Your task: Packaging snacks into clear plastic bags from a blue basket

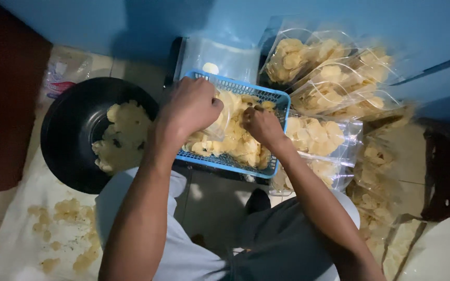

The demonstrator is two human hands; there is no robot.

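Observation:
A blue plastic basket (282,99) sits on the floor in front of me, filled with pale yellow chips (240,143). My left hand (191,106) is closed on the mouth of a clear plastic bag (220,122) held over the basket's left side. My right hand (260,125) rests among the chips near the basket's middle, fingers curled around some of them next to the bag's opening.
A black round pan (71,130) with more chips stands at left. Several filled clear bags (329,78) are stacked at right against the blue wall. Empty clear bags (220,54) lie behind the basket. Loose chips lie on a white cloth (22,234) at lower left.

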